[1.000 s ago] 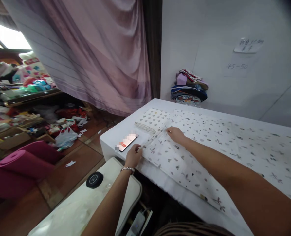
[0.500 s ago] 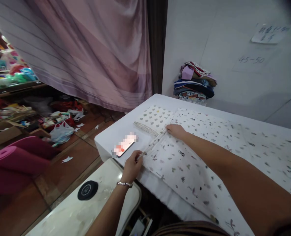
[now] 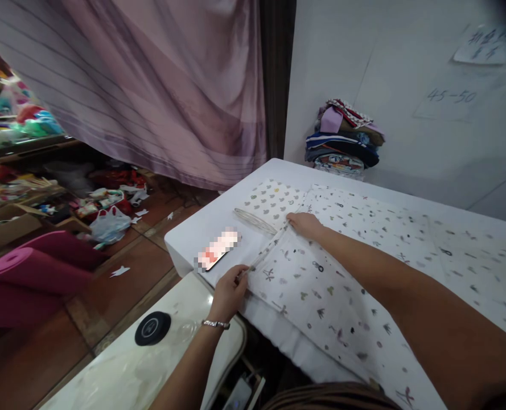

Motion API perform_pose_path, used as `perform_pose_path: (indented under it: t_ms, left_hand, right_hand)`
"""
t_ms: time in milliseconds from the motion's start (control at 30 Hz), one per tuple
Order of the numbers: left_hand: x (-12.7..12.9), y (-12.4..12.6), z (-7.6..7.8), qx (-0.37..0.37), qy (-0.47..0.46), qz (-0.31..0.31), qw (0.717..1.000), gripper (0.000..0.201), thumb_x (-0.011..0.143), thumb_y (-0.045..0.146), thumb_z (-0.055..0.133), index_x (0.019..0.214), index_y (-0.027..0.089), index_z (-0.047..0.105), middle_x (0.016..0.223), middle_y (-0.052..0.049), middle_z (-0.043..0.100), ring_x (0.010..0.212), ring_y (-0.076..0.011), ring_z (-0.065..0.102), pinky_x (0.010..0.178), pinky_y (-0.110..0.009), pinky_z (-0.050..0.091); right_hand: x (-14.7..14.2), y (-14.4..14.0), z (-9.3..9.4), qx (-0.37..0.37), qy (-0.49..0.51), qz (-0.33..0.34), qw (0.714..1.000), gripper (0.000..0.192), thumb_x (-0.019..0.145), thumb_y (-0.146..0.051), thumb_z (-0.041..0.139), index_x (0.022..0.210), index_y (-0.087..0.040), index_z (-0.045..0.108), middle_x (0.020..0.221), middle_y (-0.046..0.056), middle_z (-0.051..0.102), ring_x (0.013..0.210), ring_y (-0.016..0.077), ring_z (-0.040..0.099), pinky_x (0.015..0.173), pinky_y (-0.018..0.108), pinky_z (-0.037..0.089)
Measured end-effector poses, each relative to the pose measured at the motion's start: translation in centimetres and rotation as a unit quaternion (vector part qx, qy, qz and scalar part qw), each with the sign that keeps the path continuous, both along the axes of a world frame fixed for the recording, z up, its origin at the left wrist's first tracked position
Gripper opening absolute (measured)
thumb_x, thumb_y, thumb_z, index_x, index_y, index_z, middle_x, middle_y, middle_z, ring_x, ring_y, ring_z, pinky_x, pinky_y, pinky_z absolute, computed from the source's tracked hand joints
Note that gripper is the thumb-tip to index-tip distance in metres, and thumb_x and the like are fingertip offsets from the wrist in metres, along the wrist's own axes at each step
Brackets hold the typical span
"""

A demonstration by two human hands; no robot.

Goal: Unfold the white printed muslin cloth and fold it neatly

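A white cloth printed with small dark figures [image 3: 316, 296] lies spread across the white table and hangs over its near edge. My left hand [image 3: 231, 287], with a bracelet at the wrist, pinches the cloth's near left corner. Farther along the same edge, my right hand [image 3: 304, 223] grips the cloth with its fingers closed. Beyond the hands lies a folded cloth with a grey pattern [image 3: 272, 199], its layered edge toward me. A phone [image 3: 218, 250] with its screen partly blurred rests on the table, left of the cloth edge.
A light side table [image 3: 120, 364] with a round black object [image 3: 152, 328] stands at the lower left. Folded clothes [image 3: 342, 139] are stacked against the wall behind the table. A pink curtain [image 3: 184, 85] hangs at the back; pink rolls [image 3: 35, 273] and a plastic bag [image 3: 111, 225] lie on the floor.
The view has shifted slightly. Both hands keep their hold on the cloth's edge, with barely any movement along the table.
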State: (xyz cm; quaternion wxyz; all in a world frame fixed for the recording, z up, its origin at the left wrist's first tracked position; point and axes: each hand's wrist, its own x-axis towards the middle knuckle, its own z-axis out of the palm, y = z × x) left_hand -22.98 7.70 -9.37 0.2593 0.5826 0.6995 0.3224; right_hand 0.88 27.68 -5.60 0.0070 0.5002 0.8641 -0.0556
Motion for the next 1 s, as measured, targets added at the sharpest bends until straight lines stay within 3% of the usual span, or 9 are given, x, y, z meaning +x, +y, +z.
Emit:
perform_pose_path:
  t_ms: [233, 567, 833, 1000]
  left_hand:
    - [0.4, 0.0, 0.6, -0.008, 0.01, 0.017, 1.0, 0.022, 0.079, 0.03, 0.045, 0.092, 0.021, 0.06, 0.059, 0.004, 0.055, 0.054, -0.0122, 0.05, 0.054, -0.024, 0.036]
    - [1.3, 0.7, 1.3, -0.054, 0.083, 0.072, 0.992, 0.016, 0.079, 0.022, 0.045, 0.089, 0.021, 0.057, 0.072, -0.001, 0.064, 0.066, -0.0165, 0.058, 0.058, -0.026, 0.036]
    - [2.4, 1.1, 1.9, -0.106, 0.26, 0.017, 0.96, 0.014, 0.082, 0.022, 0.041, 0.09, 0.021, 0.053, 0.089, -0.007, 0.065, 0.078, -0.0224, 0.06, 0.059, -0.029, 0.034]
    - [2.4, 0.9, 1.8, -0.097, 0.267, 0.015, 0.959, 0.012, 0.083, 0.021, 0.041, 0.089, 0.02, 0.051, 0.092, -0.006, 0.063, 0.083, -0.021, 0.059, 0.061, -0.029, 0.034]
  right_hand:
    - [0.2, 0.8, 0.1, -0.008, -0.026, 0.025, 0.999, 0.023, 0.089, -0.025, 0.038, 0.104, -0.022, 0.055, 0.095, 0.009, 0.064, 0.082, 0.021, 0.057, 0.061, 0.026, 0.033]
    - [-0.7, 1.6, 1.0, -0.026, -0.018, 0.0, 0.999, 0.021, 0.086, -0.023, 0.039, 0.102, -0.02, 0.052, 0.087, 0.009, 0.061, 0.073, 0.0203, 0.054, 0.055, 0.026, 0.03]
    - [-0.7, 1.1, 1.5, -0.072, -0.007, 0.026, 0.997, 0.03, 0.088, -0.022, 0.038, 0.115, -0.023, 0.051, 0.093, 0.009, 0.062, 0.072, 0.0182, 0.054, 0.055, 0.025, 0.031]
    - [-0.4, -1.1, 1.4, -0.093, 0.021, 0.083, 0.992, 0.035, 0.09, -0.025, 0.036, 0.123, -0.024, 0.046, 0.087, 0.008, 0.063, 0.07, 0.0174, 0.055, 0.056, 0.024, 0.031]
